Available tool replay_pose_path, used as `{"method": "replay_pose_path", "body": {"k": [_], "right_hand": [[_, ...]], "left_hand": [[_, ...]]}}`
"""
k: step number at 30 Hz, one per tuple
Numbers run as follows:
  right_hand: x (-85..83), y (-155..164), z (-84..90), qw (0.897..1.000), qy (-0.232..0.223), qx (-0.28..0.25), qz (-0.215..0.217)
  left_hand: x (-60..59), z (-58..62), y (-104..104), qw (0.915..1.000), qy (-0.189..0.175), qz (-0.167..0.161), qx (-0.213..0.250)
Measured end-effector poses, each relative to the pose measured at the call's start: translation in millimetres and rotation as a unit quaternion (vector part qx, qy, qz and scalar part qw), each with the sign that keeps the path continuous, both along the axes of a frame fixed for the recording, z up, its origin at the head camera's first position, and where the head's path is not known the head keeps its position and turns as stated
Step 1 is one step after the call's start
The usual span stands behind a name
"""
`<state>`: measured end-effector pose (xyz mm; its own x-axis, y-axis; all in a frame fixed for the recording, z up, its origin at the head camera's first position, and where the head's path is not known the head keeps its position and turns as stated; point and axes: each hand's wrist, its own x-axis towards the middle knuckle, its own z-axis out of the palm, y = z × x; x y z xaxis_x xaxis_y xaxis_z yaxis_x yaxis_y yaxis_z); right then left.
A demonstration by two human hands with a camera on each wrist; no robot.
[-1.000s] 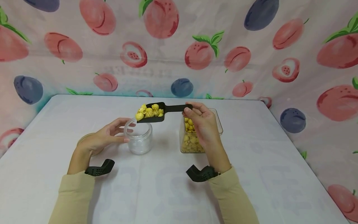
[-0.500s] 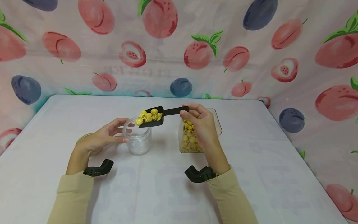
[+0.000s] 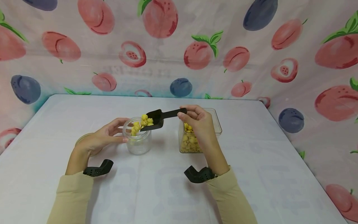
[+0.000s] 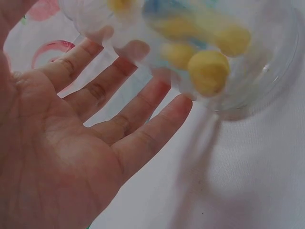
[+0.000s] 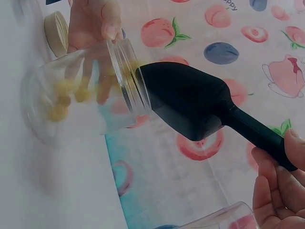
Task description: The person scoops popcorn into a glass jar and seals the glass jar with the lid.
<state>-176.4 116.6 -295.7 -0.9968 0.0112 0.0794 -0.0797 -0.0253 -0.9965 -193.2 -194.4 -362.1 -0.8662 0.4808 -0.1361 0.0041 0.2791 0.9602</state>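
While my right hand (image 3: 199, 122) pinches the handle of the black scoop (image 3: 160, 118), its bowl tips down onto the rim of the clear glass jar (image 3: 138, 141), and yellow popcorn (image 3: 139, 124) spills in. My left hand (image 3: 101, 137) rests against the jar's left side, fingers straight. Just right of the jar on the counter (image 3: 279, 161) stands the clear popcorn container (image 3: 216, 126), behind my right hand.
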Motion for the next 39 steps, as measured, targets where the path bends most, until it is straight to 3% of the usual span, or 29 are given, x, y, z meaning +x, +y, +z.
{"method": "replay_pose_path", "body": {"k": [10, 22, 34, 39], "right_hand": [[2.4, -1.5, 2.9, 1.0, 0.019, 0.013, -0.003], [3.6, 2.0, 4.8, 0.999, 0.016, 0.023, -0.02], [1.6, 13.8, 9.1, 0.999, 0.016, -0.016, -0.042], [1.1, 21.6, 10.6, 0.997, 0.043, -0.044, -0.04]], "left_hand": [[0.8, -1.4, -3.0, 0.9989, 0.012, -0.025, 0.037], [1.3, 0.0, -2.7, 0.9992, 0.01, -0.02, 0.032], [1.2, 3.0, 0.3, 0.9996, 0.016, -0.009, 0.02], [2.5, 4.6, 1.6, 0.9996, 0.01, -0.01, 0.025]]}}
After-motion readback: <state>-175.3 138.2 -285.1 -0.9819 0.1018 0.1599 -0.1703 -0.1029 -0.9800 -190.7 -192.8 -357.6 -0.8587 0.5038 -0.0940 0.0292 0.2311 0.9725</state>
